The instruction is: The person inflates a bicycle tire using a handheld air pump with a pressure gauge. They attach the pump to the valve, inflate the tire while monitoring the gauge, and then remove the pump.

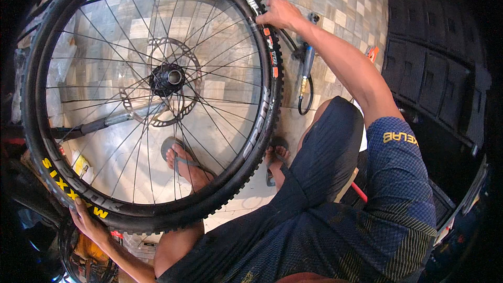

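Head view's showing you seemingly steadying the wheel [167, 78] in front of you, left hand [89, 222] pinching its lower-left edge, right hand [283, 14] touching upper right (can't tell if it's gripping), next move probably calling for balanced support.

Patchwork-tiled floor [335, 8], silver-and-blue tool [308, 65] with black hose [312, 94], sandalled feet [191, 170]
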`<state>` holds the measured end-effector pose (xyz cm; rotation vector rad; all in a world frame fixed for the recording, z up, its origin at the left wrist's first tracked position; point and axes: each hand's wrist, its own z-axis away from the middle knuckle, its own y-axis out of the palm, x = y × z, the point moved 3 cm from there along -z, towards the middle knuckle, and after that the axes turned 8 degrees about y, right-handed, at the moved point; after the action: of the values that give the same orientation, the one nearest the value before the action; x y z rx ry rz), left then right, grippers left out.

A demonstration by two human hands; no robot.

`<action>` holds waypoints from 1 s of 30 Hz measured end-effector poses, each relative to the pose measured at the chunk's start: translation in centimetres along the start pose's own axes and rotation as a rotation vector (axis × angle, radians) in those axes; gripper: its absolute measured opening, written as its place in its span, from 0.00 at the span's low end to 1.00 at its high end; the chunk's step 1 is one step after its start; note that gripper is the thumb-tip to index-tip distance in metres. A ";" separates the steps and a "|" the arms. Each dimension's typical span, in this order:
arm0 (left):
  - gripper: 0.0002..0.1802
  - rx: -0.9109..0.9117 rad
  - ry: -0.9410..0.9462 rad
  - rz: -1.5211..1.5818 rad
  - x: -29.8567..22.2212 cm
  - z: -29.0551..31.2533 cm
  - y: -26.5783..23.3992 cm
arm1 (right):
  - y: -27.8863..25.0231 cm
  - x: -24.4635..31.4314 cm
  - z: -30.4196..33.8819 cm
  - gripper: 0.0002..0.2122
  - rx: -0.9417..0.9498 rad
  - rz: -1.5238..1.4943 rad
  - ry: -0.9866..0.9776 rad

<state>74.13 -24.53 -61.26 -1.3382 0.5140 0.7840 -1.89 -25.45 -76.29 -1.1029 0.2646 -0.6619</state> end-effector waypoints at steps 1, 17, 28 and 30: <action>0.34 -0.006 0.013 -0.010 0.6 0.1 -0.4 | -0.4 0.6 -0.6 0.40 -0.017 0.008 -0.017; 0.28 -0.012 0.260 -0.092 -1.4 0.6 1.2 | 0.3 0.8 -1.8 0.47 0.034 -0.028 0.044; 0.29 -0.022 0.081 0.138 -3.9 0.5 3.1 | 4.9 -4.1 3.9 0.45 0.149 -0.135 0.253; 0.30 -0.019 0.072 0.163 -5.1 0.5 3.5 | 5.4 -4.2 4.7 0.45 0.153 -0.153 0.292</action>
<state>68.10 -24.97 -59.76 -1.3578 0.6804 0.8777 -0.87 -17.89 -79.51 -0.8843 0.3757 -0.9670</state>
